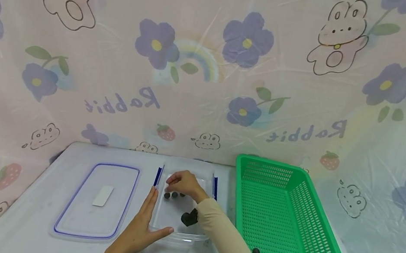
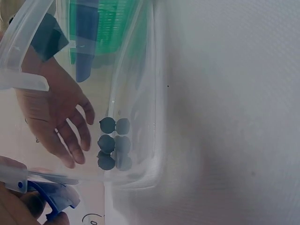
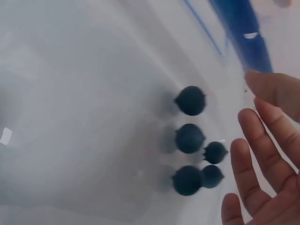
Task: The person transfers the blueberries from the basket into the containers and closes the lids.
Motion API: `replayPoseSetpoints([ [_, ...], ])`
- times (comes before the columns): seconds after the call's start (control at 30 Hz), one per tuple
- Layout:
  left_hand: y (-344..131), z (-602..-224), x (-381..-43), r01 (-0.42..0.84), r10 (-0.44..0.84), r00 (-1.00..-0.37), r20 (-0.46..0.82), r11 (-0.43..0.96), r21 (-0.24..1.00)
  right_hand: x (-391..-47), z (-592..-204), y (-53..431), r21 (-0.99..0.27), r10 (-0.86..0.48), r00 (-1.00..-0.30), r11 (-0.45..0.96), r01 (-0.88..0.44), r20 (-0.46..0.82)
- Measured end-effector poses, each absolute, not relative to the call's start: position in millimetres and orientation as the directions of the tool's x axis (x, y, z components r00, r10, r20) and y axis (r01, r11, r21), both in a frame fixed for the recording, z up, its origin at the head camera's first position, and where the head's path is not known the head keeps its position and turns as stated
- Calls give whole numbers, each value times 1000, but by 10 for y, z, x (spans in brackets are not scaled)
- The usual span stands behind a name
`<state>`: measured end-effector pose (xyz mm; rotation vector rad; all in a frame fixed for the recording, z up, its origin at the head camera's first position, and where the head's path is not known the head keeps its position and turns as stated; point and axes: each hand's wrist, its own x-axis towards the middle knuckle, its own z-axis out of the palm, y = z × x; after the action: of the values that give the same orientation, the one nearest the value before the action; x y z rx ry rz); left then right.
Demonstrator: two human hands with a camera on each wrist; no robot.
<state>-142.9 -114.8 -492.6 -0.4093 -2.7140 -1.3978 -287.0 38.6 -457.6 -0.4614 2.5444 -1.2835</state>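
Note:
A clear plastic container (image 1: pixel 192 238) with blue side clips stands at the table's middle. Three small dark balls (image 1: pixel 175 194) with little pointed tips line up near its far left corner; the left wrist view shows the same balls (image 2: pixel 107 144). Just above them, inside the container, my right hand (image 1: pixel 185 184) hovers with loosely bent fingers. In the right wrist view its fingers (image 3: pixel 265 159) are spread beside the balls (image 3: pixel 189 138), holding nothing. My left hand (image 1: pixel 140 226) rests along the container's left wall, fingers extended and thumb at the front rim, fingertips by a blue clip (image 2: pixel 54 199).
Left of the container lies a clear lid (image 1: pixel 75 216) with a blue seal and a white rectangular piece (image 1: pixel 103 196) on it. To the right, a green basket (image 1: pixel 268 215) has two dark balls (image 1: pixel 256 251) at its near end. A patterned curtain (image 1: pixel 191 98) hangs behind.

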Motion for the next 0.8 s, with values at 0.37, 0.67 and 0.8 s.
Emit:
replayPoseSetpoints([
  [0.37,-1181,-4947,-1435,271,189,-962,197,567,778,-2859,-4336,458,-848,-441,-897,489,-206,-37],
  [0.67,-1163,-4936,-1433,275,198,-960,197,550,789,-2708,-4071,574,-886,-513,-858,383,-261,31],
  [0.8,-1150,-4929,-1431,283,207,-958,200,543,791,-2670,-4016,668,-893,-532,-845,352,-281,56],
])
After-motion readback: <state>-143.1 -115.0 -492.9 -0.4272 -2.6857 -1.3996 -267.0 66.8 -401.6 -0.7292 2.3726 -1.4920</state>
